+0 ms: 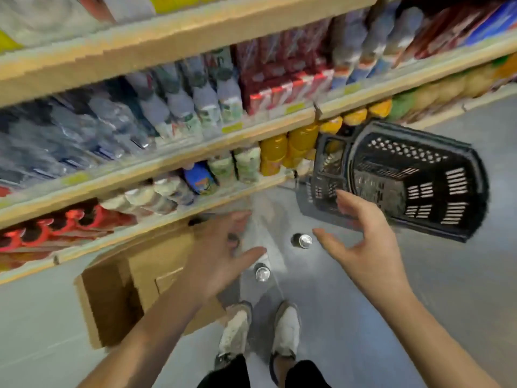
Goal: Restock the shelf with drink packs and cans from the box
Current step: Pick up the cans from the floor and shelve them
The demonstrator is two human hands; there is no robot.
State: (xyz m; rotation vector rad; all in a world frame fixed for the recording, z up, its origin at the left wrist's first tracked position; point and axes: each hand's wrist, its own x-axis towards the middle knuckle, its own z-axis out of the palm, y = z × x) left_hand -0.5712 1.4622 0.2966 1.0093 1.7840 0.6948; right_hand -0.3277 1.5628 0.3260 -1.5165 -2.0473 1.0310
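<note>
Two dark cans with silver tops stand upright on the floor, well apart: one can [301,241] farther out, the other can [262,272] nearer me. The brown cardboard box [117,289] lies on the floor to their left, against the foot of the wooden shelf [167,161], whose tiers carry bottles [181,107].

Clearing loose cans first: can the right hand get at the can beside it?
Probably yes: the right hand is open and empty, and the can stands alone on the floor, nothing between them.
</note>
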